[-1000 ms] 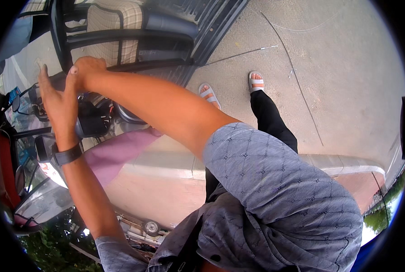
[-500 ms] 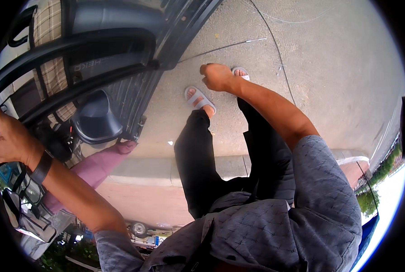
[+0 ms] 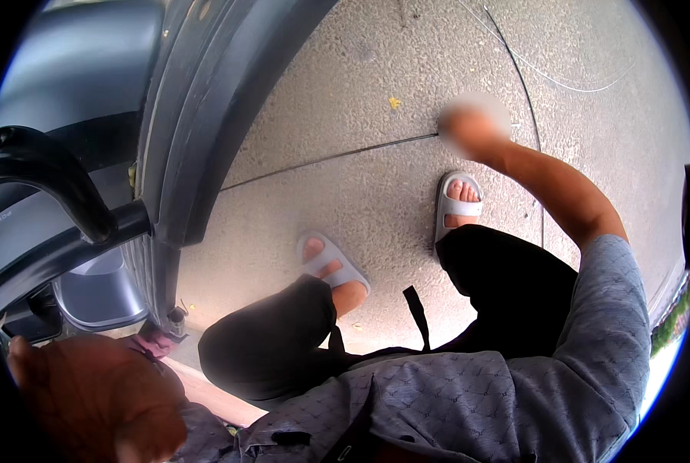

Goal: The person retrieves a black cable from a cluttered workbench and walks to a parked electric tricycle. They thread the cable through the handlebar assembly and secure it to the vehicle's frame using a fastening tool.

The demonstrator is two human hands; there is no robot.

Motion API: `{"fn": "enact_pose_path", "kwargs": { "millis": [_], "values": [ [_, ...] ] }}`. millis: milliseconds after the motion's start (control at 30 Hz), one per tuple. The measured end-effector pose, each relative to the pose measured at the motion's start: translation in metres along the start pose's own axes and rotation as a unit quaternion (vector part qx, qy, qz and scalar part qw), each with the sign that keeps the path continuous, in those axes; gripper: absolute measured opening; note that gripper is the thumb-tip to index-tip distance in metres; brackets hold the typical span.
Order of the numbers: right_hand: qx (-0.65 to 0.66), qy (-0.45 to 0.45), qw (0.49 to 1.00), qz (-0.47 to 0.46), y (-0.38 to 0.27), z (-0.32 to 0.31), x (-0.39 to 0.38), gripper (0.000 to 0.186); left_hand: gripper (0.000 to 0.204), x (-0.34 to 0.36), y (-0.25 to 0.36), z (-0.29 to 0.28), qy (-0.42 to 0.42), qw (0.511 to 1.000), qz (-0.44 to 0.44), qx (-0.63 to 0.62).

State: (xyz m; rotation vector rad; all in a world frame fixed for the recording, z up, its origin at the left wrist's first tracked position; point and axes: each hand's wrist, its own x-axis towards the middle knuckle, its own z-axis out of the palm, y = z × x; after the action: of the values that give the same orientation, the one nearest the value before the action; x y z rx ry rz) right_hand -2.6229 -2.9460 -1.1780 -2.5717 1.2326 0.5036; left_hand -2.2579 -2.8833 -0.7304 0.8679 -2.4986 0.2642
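Note:
A thin dark cable runs across the pavement from beneath the grey vehicle body on the left. Its far end meets my right hand, which is low over the ground. That hand is smeared, so whether its fingers grip the cable cannot be told. My left hand is close and dark at the lower left, below a black tubular bar and apart from it. Its fingers are too blurred to read. Both my feet, in light grey sandals, stand on the pavement with my knees bent.
Beyond my right hand a second dark cable crosses the ground, with a thin pale wire near it. A smooth dark grey plastic part sits under the bar. A small yellow leaf lies on the pavement.
My body has come lower and nearer the ground. My right hand has reached down to the cable's end. My left hand has let go of the black bar and dropped to the lower left.

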Motion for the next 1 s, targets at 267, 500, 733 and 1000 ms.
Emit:
{"fn": "enact_pose_path", "kwargs": {
  "millis": [267,500,733,1000],
  "values": [
    [-0.044,-0.037,0.995,-0.081,0.010,0.010,-0.005,0.032,0.047,-0.077,0.018,0.189,-0.325,0.939,-0.065,-0.097],
    [0.025,-0.014,0.998,-0.058,0.054,-0.032,0.008,0.035,0.061,-0.129,0.012,0.212,-0.443,0.863,-0.237,-0.050],
    [0.077,0.193,0.978,-0.031,0.103,-0.123,0.029,0.025,0.087,-0.138,0.002,0.276,-0.330,0.903,-0.272,0.052],
    [0.037,0.440,0.885,-0.146,0.104,-0.143,0.049,0.013,0.075,-0.078,0.012,0.355,-0.225,0.903,-0.354,-0.097]
  ]
}}
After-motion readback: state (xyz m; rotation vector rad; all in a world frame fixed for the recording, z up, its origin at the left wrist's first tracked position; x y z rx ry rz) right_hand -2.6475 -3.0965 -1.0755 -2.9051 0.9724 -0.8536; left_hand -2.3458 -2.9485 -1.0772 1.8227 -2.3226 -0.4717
